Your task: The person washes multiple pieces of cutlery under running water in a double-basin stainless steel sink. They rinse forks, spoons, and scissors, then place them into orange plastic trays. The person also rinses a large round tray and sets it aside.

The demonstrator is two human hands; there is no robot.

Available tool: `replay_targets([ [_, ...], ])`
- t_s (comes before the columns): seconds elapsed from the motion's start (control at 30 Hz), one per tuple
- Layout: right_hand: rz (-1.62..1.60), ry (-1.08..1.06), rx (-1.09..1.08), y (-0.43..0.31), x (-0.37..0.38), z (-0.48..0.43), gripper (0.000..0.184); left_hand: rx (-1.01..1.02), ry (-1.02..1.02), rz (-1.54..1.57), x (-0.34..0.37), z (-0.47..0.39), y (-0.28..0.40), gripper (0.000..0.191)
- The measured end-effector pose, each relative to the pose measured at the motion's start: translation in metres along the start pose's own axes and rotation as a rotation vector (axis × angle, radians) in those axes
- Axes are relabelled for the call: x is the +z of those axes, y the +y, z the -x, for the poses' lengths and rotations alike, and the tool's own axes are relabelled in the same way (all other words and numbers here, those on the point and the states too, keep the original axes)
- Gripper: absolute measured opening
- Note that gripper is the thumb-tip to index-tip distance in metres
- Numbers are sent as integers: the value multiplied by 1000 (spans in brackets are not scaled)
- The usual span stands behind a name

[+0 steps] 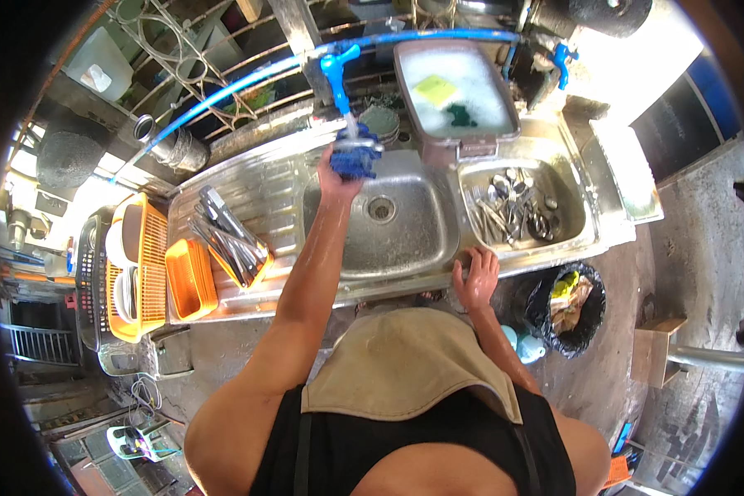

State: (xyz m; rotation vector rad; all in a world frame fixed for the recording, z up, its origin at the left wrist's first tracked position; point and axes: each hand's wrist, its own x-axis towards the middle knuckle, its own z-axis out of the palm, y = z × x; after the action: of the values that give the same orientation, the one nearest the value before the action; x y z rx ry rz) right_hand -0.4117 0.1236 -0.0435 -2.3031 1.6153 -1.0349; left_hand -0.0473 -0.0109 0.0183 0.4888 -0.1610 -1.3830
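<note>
My left hand [339, 177] holds a bunched blue cloth-like scrubber [354, 162], its exact kind blurred. Water from the blue plastic tap [336, 80] runs onto it, above the left basin [403, 239] of the steel sink. The basin's drain [381, 209] lies below and to the right of that hand. My right hand [478, 276] rests on the sink's front rim with its fingers apart, holding nothing. Just beyond it, the right basin [573, 226] contains spoons, forks and other metal cutlery [508, 201].
A brown tub [511, 118] of suds holds a yellow-green sponge [435, 90] and a dark green scouring pad [459, 115]. On the drainboard [273, 204] stand cutlery in an orange basket [261, 273], stacked orange baskets [191, 279] and an orange dish rack [152, 273]. A lined bin [536, 310] stands at right.
</note>
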Motion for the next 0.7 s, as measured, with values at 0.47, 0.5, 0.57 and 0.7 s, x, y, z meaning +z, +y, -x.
replay_targets([
  [0.47, -202, -45, 32, 19, -6, -7, 43, 103, -197, 129, 2, 6, -36, 55],
  [0.5, -186, -66, 25, 21, -5, -8, 43, 90, -187, 99, 2, 5, -36, 55],
  [0.57, -167, -88, 21, 24, -3, -9, 43, 50, -110, 48, 4, 3, -36, 55],
  [0.7, -196, -124, -48, 26, -2, -14, 46, 77, -198, 90, 13, 1, -33, 55],
])
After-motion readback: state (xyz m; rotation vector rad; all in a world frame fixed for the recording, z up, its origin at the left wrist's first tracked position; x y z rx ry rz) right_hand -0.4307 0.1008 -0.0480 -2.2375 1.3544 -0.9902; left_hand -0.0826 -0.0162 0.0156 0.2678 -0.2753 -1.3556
